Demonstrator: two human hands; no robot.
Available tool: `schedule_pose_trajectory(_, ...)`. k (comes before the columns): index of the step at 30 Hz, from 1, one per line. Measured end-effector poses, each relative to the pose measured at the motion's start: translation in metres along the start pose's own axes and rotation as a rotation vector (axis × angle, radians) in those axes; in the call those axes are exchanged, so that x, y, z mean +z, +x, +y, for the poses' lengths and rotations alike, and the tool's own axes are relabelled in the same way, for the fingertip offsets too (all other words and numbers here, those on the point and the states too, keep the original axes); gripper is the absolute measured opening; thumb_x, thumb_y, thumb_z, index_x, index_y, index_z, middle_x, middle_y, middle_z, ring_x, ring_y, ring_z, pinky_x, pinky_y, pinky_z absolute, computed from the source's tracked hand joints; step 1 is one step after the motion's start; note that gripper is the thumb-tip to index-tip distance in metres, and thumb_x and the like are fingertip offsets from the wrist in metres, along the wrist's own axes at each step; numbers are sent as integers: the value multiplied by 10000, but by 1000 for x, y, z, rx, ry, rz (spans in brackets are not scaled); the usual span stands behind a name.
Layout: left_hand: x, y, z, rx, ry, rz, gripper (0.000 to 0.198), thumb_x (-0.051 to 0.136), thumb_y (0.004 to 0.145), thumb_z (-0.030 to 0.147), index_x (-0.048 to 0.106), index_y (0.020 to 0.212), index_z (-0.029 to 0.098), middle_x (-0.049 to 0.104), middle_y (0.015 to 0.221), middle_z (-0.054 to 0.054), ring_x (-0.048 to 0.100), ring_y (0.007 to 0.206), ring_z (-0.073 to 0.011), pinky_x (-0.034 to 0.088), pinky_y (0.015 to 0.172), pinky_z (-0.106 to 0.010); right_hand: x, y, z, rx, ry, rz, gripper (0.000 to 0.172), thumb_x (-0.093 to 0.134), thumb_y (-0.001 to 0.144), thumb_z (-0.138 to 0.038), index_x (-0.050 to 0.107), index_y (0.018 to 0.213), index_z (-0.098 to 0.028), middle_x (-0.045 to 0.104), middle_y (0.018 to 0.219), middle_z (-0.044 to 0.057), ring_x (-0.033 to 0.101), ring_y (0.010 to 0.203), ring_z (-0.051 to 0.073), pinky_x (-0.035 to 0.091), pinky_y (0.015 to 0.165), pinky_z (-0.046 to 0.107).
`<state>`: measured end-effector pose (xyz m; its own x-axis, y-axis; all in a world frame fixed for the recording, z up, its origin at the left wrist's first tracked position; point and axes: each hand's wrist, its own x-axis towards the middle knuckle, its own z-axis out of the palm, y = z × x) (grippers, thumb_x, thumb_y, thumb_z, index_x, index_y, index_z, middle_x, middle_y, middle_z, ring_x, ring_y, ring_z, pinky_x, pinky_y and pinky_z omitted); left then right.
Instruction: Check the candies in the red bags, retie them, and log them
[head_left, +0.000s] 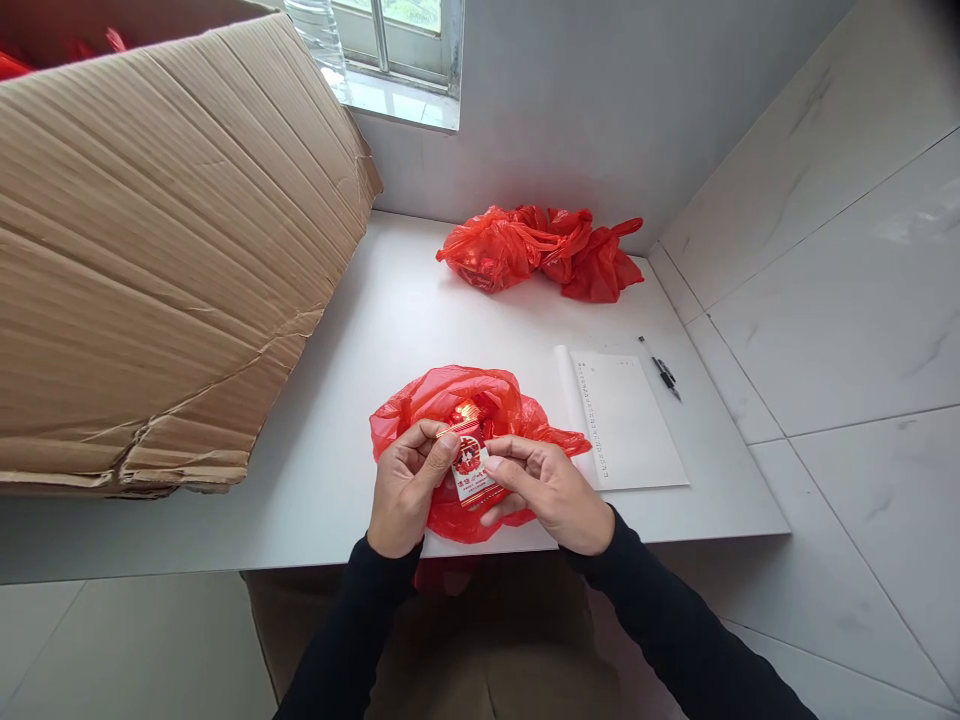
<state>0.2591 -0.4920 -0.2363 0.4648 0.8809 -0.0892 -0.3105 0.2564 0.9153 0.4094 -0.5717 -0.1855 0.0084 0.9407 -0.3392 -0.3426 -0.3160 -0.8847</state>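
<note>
My left hand (405,490) and my right hand (551,490) pinch a small red and white printed packet (470,470) between them, fingers closed on its two sides. The packet is held just above an open red plastic bag (465,400) that lies at the near edge of the white table (337,450). Shiny red wrapped items show inside the bag's mouth. Both sleeves are black.
A large worn cardboard box (150,250) fills the left of the table. Tied red plastic bags (540,250) lie at the back by the wall. A white sheet with printed lines (626,420) and a black pen (664,372) lie to the right. A tiled wall rises on the right.
</note>
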Motion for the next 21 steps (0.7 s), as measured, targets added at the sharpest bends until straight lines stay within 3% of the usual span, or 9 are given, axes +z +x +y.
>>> schedule_pose_trajectory(6, 0, 1, -1, 39, 66, -2, 223, 684, 875, 403, 604, 826, 200, 565, 677, 14, 478, 558, -109, 407, 533, -250, 2, 0, 1, 1, -21, 5, 386, 739, 816, -480, 691, 1033, -164, 655, 876, 26, 648, 773, 165, 638, 668, 316)
schedule_pose_trajectory(9, 4, -8, 4, 122, 103, 38, 185, 574, 946, 404, 611, 905, 227, 553, 702, 11, 529, 616, -138, 470, 628, -288, -4, 0, -3, -69, -14, 24, 333, 716, 848, -459, 695, 1028, -179, 690, 894, 41, 673, 812, 197, 636, 667, 336)
schedule_pose_trajectory(11, 9, -21, 8, 240, 289, 66, 145, 542, 965, 336, 625, 1051, 254, 631, 891, -26, 611, 832, -190, 500, 799, -339, -9, -1, -11, -189, -7, 76, 287, 682, 884, -444, 687, 1044, -206, 709, 944, 44, 686, 857, 211, 628, 699, 350)
schedule_pose_trajectory(14, 17, -46, 12, 508, 833, 18, 326, 605, 900, 170, 622, 1206, 281, 659, 1138, -62, 579, 1114, -270, 421, 1028, -451, -12, -2, -27, -363, -81, 149, 241, 612, 936, -442, 645, 1067, -243, 706, 1037, 39, 685, 939, 218, 591, 813, 372)
schedule_pose_trajectory(17, 25, -69, 8, 611, 1079, -116, 405, 598, 870, 92, 616, 1230, 277, 677, 1058, -67, 608, 1016, -267, 452, 987, -466, -7, -1, -38, -397, -342, 105, 231, 484, 998, -418, 572, 1133, -253, 699, 976, 35, 678, 922, 214, 553, 811, 360)
schedule_pose_trajectory(21, 31, -82, 0, 535, 1087, -220, 455, 528, 913, 82, 552, 1328, 266, 661, 1013, -77, 644, 845, -216, 531, 692, -330, -4, 7, -37, -388, -1024, 82, 216, 395, 993, -276, 522, 1160, -224, 651, 765, 5, 623, 675, 198, 455, 630, 315)
